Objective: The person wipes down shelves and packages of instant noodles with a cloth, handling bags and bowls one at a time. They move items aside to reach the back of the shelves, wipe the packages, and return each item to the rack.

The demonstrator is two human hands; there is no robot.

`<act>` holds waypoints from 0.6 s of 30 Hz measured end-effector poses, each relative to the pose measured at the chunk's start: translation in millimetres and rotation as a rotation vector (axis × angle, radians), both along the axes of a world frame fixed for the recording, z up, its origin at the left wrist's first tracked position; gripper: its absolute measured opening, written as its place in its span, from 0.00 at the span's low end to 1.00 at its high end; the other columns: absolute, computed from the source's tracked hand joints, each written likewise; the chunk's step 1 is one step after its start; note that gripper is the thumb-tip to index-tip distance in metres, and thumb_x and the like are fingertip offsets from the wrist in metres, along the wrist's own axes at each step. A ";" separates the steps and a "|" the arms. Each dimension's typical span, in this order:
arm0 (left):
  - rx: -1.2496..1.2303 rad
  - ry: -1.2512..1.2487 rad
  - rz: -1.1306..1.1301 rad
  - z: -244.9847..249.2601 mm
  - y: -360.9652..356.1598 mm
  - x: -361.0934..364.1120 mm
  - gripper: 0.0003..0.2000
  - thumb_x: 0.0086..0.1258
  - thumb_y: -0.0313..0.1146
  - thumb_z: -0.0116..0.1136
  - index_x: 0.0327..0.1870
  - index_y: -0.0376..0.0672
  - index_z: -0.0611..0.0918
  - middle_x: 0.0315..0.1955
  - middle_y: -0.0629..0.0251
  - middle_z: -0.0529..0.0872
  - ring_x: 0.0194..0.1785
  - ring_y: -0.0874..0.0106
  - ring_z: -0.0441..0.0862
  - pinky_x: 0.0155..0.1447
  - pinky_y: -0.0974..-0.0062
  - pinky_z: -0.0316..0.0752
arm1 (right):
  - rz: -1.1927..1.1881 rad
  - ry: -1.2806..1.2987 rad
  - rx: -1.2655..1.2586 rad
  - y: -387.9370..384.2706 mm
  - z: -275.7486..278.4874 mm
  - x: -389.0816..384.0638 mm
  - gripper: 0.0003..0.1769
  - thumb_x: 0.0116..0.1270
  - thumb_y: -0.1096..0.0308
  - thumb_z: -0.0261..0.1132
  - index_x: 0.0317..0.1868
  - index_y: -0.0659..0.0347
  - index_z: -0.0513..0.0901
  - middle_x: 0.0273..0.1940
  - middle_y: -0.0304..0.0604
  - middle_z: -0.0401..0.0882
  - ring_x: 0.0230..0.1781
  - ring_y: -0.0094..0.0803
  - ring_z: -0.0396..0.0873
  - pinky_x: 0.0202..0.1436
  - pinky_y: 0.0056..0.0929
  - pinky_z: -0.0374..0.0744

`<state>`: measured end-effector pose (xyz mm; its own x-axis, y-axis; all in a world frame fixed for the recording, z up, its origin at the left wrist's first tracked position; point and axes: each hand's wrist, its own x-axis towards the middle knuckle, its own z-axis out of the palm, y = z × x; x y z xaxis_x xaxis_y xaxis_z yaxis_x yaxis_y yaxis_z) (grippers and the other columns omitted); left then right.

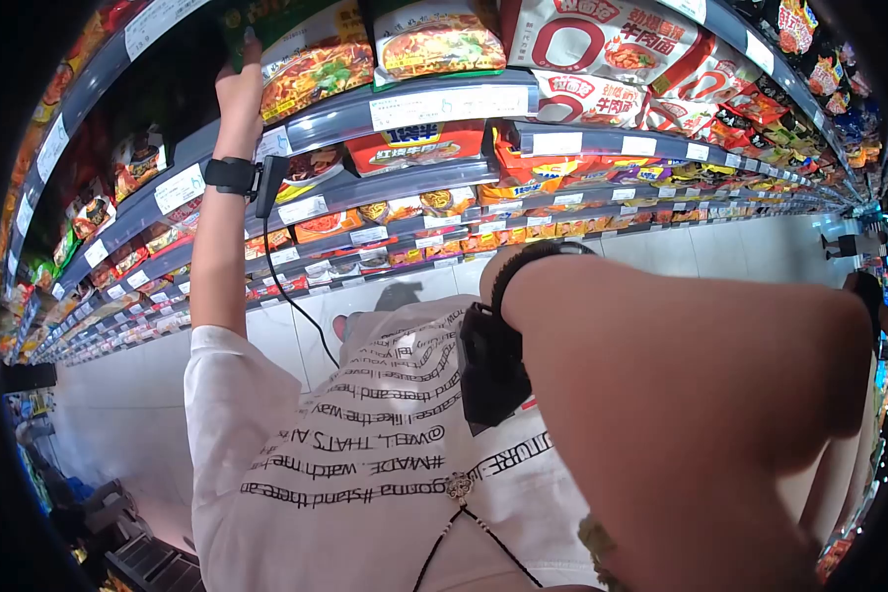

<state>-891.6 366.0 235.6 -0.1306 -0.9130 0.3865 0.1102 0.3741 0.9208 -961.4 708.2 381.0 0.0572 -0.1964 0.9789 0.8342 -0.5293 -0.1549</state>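
Note:
My left hand [240, 91] reaches up to the shelf at the upper left and grips the left edge of a green noodle package [318, 61]. One fingertip with a painted nail lies against the package's front; the other fingers are mostly hidden. A similar green package [436, 41] stands just to the right. My right forearm crosses the right side of the view, bent towards my chest. Only a sliver of my right hand [493, 276] shows beyond a black wristband, and its fingers are hidden. A black device [490, 370] hangs below that wrist.
Shelf edges with price labels [449, 107] curve across the view. White and red noodle packs [602, 44] fill the upper right shelf. A black cable [291, 296] runs down from the left wrist device [266, 185]. A distant person [849, 242] is at the right, beyond the pale floor [661, 252].

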 end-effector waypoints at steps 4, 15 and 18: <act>0.084 0.020 0.074 6.6 -2.5 2.8 0.25 0.62 0.47 0.56 0.48 0.29 0.74 0.40 0.58 0.79 0.42 0.72 0.72 0.48 0.75 0.66 | -0.007 0.004 -0.011 -1.3 2.6 -0.3 0.10 0.51 0.81 0.53 0.16 0.64 0.74 0.21 0.43 0.76 0.17 0.26 0.72 0.22 0.28 0.73; 0.434 0.188 -0.241 34.7 45.4 57.5 0.23 0.69 0.47 0.41 0.46 0.29 0.71 0.39 0.53 0.80 0.37 0.64 0.82 0.40 0.66 0.80 | -0.044 0.003 0.089 -4.0 1.6 -0.5 0.09 0.53 0.78 0.54 0.17 0.63 0.75 0.21 0.42 0.76 0.17 0.25 0.72 0.24 0.29 0.72; 0.383 -0.053 0.002 30.3 95.9 71.8 0.22 0.69 0.47 0.43 0.45 0.31 0.71 0.34 0.58 0.80 0.36 0.70 0.81 0.37 0.73 0.78 | -0.009 0.047 0.170 -28.6 -23.5 6.7 0.09 0.54 0.78 0.54 0.17 0.62 0.75 0.21 0.42 0.76 0.17 0.25 0.72 0.24 0.29 0.72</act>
<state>-819.8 461.9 266.0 -0.1397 -0.9901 0.0103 0.0585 0.0022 0.9983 -954.7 679.6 357.5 0.1001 -0.3591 0.9279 0.8193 -0.4994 -0.2817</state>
